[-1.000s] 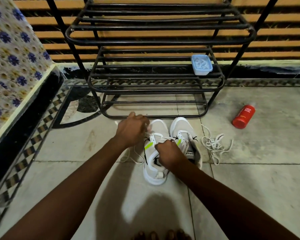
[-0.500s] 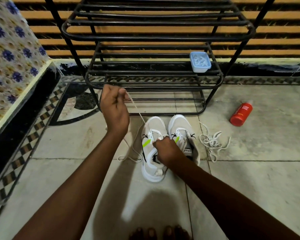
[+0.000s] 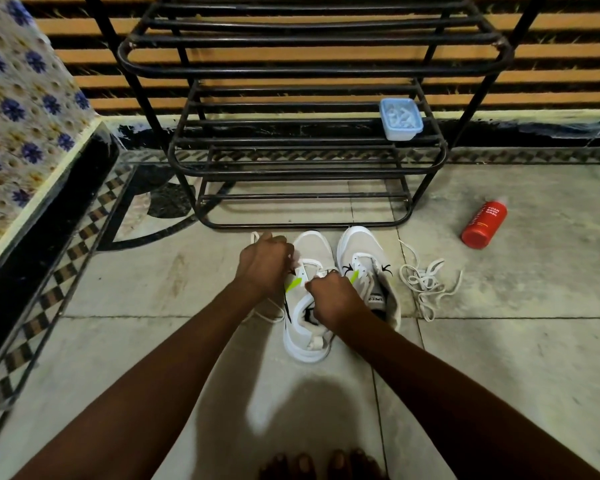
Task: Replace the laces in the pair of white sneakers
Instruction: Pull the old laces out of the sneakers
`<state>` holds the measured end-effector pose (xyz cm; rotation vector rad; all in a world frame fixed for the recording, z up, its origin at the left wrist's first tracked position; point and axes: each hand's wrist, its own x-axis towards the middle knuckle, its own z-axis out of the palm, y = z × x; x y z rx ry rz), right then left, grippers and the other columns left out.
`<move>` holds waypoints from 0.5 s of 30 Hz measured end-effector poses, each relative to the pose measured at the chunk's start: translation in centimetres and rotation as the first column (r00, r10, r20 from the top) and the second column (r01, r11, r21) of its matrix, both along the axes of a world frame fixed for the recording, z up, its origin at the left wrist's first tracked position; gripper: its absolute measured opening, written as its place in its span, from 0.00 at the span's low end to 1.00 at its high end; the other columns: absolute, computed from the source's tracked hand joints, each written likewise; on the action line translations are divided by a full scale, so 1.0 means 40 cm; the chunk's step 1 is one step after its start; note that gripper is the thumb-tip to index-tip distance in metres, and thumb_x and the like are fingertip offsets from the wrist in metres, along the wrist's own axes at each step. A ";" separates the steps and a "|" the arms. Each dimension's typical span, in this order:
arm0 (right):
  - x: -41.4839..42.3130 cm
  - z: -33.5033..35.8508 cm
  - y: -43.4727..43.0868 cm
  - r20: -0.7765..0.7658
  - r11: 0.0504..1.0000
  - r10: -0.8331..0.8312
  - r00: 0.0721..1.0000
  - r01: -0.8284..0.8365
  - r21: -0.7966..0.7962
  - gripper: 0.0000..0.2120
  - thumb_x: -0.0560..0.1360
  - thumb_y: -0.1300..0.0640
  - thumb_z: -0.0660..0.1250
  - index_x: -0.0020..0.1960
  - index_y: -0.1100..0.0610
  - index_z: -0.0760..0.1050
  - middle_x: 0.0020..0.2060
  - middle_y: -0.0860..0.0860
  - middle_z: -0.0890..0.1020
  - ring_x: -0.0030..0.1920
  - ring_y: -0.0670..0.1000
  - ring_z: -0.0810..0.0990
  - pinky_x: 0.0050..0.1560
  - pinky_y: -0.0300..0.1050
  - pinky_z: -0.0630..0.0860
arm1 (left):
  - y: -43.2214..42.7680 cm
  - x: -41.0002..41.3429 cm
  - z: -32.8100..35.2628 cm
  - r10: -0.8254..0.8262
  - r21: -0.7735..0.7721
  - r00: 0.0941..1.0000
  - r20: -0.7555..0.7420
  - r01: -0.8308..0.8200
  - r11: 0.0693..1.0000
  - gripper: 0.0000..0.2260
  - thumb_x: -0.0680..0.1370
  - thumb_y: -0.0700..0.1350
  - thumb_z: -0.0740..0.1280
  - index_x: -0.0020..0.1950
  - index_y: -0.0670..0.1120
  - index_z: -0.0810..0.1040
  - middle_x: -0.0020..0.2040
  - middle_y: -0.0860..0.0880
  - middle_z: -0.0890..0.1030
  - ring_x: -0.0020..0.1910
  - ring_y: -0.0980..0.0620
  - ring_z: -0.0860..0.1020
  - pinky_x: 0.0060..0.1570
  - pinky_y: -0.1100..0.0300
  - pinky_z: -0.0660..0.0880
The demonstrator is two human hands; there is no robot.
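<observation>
Two white sneakers stand side by side on the floor, toes toward the rack. The left sneaker (image 3: 307, 334) has a white lace (image 3: 257, 235) partly threaded through its eyelets. My left hand (image 3: 265, 263) is down at that shoe's left eyelets, fingers curled round the lace, whose loose end loops out beyond the knuckles. My right hand (image 3: 331, 299) pinches the lace at the shoe's tongue and hides the lower eyelets. The right sneaker (image 3: 361, 252) has bare eyelets. A loose white lace (image 3: 425, 284) lies tangled on the floor to its right.
A black metal shoe rack (image 3: 302, 168) stands just behind the shoes, with a small blue lidded box (image 3: 400, 119) on a shelf. A red bottle (image 3: 484, 225) lies on the tiles at right. A raised black-edged ledge (image 3: 45, 202) runs along the left. Toes (image 3: 319, 465) show at the bottom edge.
My left hand, raised high by the rack with the lace pulled taut half a second ago, has come back down to the left sneaker's eyelets. The right hand stayed at the tongue.
</observation>
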<state>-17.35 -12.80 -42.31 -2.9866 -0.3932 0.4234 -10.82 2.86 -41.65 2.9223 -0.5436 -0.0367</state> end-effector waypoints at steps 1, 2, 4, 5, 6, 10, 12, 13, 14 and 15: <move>0.001 0.000 0.000 -0.001 1.000 -0.002 1.000 0.002 -0.004 0.15 0.72 0.63 0.66 0.58 0.59 0.77 0.54 0.59 0.81 0.56 0.63 0.79 0.53 0.50 0.75 | 0.001 -0.001 0.007 -0.012 -0.029 0.999 0.046 0.013 0.999 0.03 0.78 0.49 0.71 0.47 0.51 0.81 0.46 0.54 0.77 0.57 0.49 0.75 0.36 0.65 0.63; 0.001 -0.001 -0.001 -0.005 1.000 -0.006 1.000 0.006 -0.003 0.15 0.72 0.63 0.66 0.59 0.59 0.77 0.54 0.59 0.81 0.57 0.63 0.79 0.54 0.50 0.75 | 0.001 -0.003 0.015 -0.020 -0.068 0.996 0.081 0.026 0.997 0.04 0.78 0.48 0.70 0.46 0.50 0.81 0.44 0.55 0.75 0.55 0.49 0.74 0.34 0.68 0.61; 0.001 -0.003 -0.002 -0.018 1.000 -0.018 1.000 0.018 0.007 0.17 0.72 0.63 0.66 0.60 0.58 0.76 0.55 0.59 0.81 0.57 0.63 0.78 0.55 0.51 0.75 | 0.003 -0.012 0.039 0.017 -0.201 0.984 0.178 0.019 0.979 0.06 0.79 0.47 0.67 0.45 0.48 0.81 0.44 0.53 0.76 0.51 0.47 0.73 0.33 0.59 0.64; 0.002 -0.004 -0.003 -0.022 1.000 -0.021 1.000 0.021 0.012 0.17 0.72 0.63 0.66 0.61 0.58 0.76 0.55 0.59 0.81 0.57 0.63 0.78 0.55 0.51 0.75 | 0.004 -0.018 0.055 0.084 -0.315 0.968 0.238 -0.005 0.949 0.07 0.80 0.47 0.66 0.44 0.47 0.80 0.43 0.51 0.77 0.49 0.47 0.72 0.34 0.57 0.65; 0.003 -0.004 -0.004 -0.025 0.999 -0.027 0.999 0.027 0.022 0.18 0.72 0.62 0.66 0.62 0.58 0.76 0.55 0.59 0.81 0.57 0.63 0.78 0.55 0.51 0.75 | 0.004 -0.025 0.074 0.177 -0.448 0.942 0.285 -0.032 0.893 0.09 0.80 0.46 0.65 0.43 0.46 0.80 0.42 0.50 0.77 0.47 0.47 0.71 0.35 0.56 0.64; -0.002 -0.005 -0.002 -0.053 0.997 -0.046 0.998 0.049 0.066 0.20 0.71 0.60 0.67 0.64 0.57 0.76 0.56 0.59 0.80 0.58 0.64 0.78 0.58 0.51 0.76 | 0.002 -0.040 0.128 0.291 -0.675 0.862 0.416 0.078 0.734 0.09 0.79 0.36 0.67 0.40 0.43 0.80 0.41 0.50 0.74 0.45 0.48 0.67 0.42 0.56 0.58; -0.002 -0.006 -0.007 -0.059 0.995 -0.054 0.997 0.059 0.080 0.22 0.71 0.60 0.68 0.65 0.55 0.76 0.57 0.59 0.81 0.59 0.63 0.78 0.59 0.52 0.76 | -0.009 -0.063 0.112 0.315 -0.705 0.868 0.385 0.056 0.707 0.09 0.80 0.36 0.67 0.40 0.43 0.80 0.42 0.49 0.74 0.45 0.47 0.69 0.44 0.55 0.61; -0.003 -0.007 -0.008 -0.062 0.995 -0.053 0.997 0.058 0.084 0.22 0.71 0.60 0.68 0.65 0.55 0.76 0.57 0.58 0.81 0.59 0.63 0.78 0.60 0.52 0.76 | -0.010 -0.068 0.096 0.359 -0.765 0.884 0.299 -0.002 0.644 0.10 0.81 0.36 0.66 0.40 0.43 0.79 0.43 0.48 0.75 0.46 0.46 0.71 0.46 0.53 0.66; -0.001 -0.005 -0.007 -0.065 0.995 -0.049 0.997 0.054 0.083 0.22 0.71 0.60 0.68 0.66 0.55 0.76 0.58 0.58 0.81 0.59 0.63 0.78 0.60 0.52 0.76 | -0.010 -0.069 0.080 0.396 -0.850 0.905 0.158 -0.079 0.521 0.10 0.83 0.37 0.64 0.41 0.42 0.78 0.45 0.45 0.75 0.46 0.45 0.74 0.49 0.50 0.71; 0.001 -0.005 -0.005 -0.066 0.995 -0.048 0.997 0.053 0.079 0.22 0.71 0.60 0.68 0.66 0.55 0.76 0.58 0.57 0.81 0.59 0.63 0.78 0.60 0.52 0.76 | -0.011 -0.068 0.066 0.385 -0.922 0.923 -0.012 -0.159 0.353 0.11 0.84 0.38 0.62 0.43 0.41 0.77 0.47 0.42 0.77 0.47 0.45 0.76 0.51 0.46 0.76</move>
